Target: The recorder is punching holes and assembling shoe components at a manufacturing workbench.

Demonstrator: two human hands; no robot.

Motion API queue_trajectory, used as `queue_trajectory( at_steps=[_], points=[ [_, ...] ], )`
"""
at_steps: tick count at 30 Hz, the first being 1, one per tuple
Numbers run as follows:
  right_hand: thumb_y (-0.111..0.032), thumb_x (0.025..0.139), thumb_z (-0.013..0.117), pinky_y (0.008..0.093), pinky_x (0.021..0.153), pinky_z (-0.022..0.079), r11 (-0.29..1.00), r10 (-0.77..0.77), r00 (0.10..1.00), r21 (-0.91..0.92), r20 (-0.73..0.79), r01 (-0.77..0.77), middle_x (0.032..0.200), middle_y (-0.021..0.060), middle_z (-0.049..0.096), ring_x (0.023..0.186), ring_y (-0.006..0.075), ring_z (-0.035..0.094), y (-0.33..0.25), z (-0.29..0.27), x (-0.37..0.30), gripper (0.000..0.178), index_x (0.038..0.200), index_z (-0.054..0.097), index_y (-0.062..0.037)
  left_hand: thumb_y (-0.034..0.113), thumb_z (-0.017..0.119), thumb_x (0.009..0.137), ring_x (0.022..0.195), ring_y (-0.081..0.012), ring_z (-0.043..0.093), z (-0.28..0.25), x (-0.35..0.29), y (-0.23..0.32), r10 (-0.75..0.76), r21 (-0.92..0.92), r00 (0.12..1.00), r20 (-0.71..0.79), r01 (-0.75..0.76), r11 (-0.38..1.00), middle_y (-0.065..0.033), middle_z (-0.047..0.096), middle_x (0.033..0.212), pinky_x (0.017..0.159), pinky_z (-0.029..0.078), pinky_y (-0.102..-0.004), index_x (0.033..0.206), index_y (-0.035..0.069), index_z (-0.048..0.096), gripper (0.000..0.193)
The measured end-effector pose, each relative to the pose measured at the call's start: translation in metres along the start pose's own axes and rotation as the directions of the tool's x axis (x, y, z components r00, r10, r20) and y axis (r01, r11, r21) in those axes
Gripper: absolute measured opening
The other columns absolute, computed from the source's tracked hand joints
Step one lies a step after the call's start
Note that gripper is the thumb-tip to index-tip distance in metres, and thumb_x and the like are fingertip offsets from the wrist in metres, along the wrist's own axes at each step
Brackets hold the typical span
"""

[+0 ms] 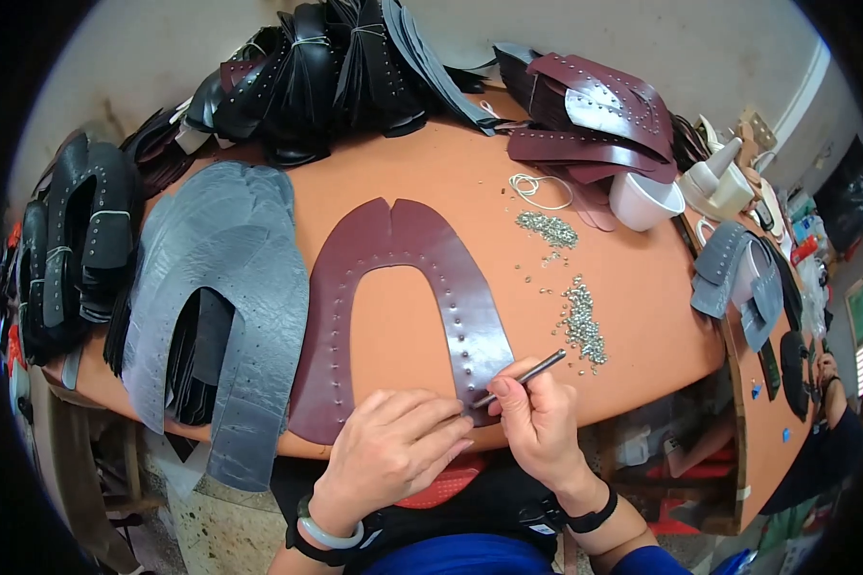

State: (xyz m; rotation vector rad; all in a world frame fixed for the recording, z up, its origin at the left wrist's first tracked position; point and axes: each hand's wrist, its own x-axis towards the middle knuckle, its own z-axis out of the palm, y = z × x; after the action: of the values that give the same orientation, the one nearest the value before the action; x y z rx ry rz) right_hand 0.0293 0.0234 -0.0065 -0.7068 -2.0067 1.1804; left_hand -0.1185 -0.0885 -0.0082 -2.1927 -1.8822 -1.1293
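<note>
A maroon horseshoe-shaped leather piece [321, 307] lies in front of me, small metal studs running along its inner edge. My right hand [542, 422] is closed around a thin dark metal rod [547, 365], held at a slant with its lower end at the piece's right leg. Close beside that end, my left hand [398, 450] reaches over the gap between the legs. Its fingers are bent and pressed together near the tip of the right leg; whatever they pinch is hidden. Two heaps of silver studs [583, 326] lie to the right of the leather.
Grey leather pieces [221, 230] are stacked at left, overhanging the table's front edge. Bundled black pieces [312, 86] stand at the back, with a maroon pile [594, 115] at back right. A white cup [645, 199] and a looped cord [542, 192] sit nearby. Another person's arm [839, 402] shows at far right.
</note>
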Motion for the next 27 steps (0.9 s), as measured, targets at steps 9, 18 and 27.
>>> queue_trajectory(
  at_steps=[9,18,27],
  points=[
    [-0.006,0.093,0.06,0.029,0.049,0.046,0.991,-0.068,0.998,-0.113,0.005,0.069,0.066,0.0103,0.061,0.054,0.0189,0.061,0.0031,-0.0008,0.0006,0.01,0.087,0.06,0.0015,0.018,0.076,0.072,0.09,-0.0177,0.062,0.0003,0.0014,0.0004,-0.011,-0.009,1.0,0.022,0.011,1.0,0.0003,0.066,0.097,0.072,0.046,-0.0317,0.088,0.011,0.071,0.018],
    [-0.005,0.091,0.062,0.0303,0.05,0.047,0.992,-0.091,0.995,-0.094,-0.035,0.087,0.068,0.0105,0.063,0.055,0.0218,0.062,0.0024,-0.0022,-0.0058,0.009,0.085,0.061,0.0012,0.017,0.072,0.076,0.092,-0.0152,0.061,-0.0008,0.0029,0.0016,-0.006,0.0,0.998,0.056,0.006,1.0,0.0008,0.066,0.101,0.071,0.044,-0.0296,0.09,0.01,0.07,0.017],
    [-0.005,0.091,0.062,0.0292,0.051,0.047,0.971,-0.205,0.979,-0.123,-0.003,0.203,0.068,0.0101,0.062,0.055,0.0217,0.062,0.0029,0.0026,0.0004,0.009,0.084,0.062,0.0012,0.019,0.076,0.071,0.092,-0.0161,0.062,0.0012,0.0013,-0.0011,-0.011,0.018,0.999,0.032,0.01,1.0,0.0026,0.067,0.1,0.071,0.046,-0.0314,0.091,0.013,0.072,0.021]
  ],
)
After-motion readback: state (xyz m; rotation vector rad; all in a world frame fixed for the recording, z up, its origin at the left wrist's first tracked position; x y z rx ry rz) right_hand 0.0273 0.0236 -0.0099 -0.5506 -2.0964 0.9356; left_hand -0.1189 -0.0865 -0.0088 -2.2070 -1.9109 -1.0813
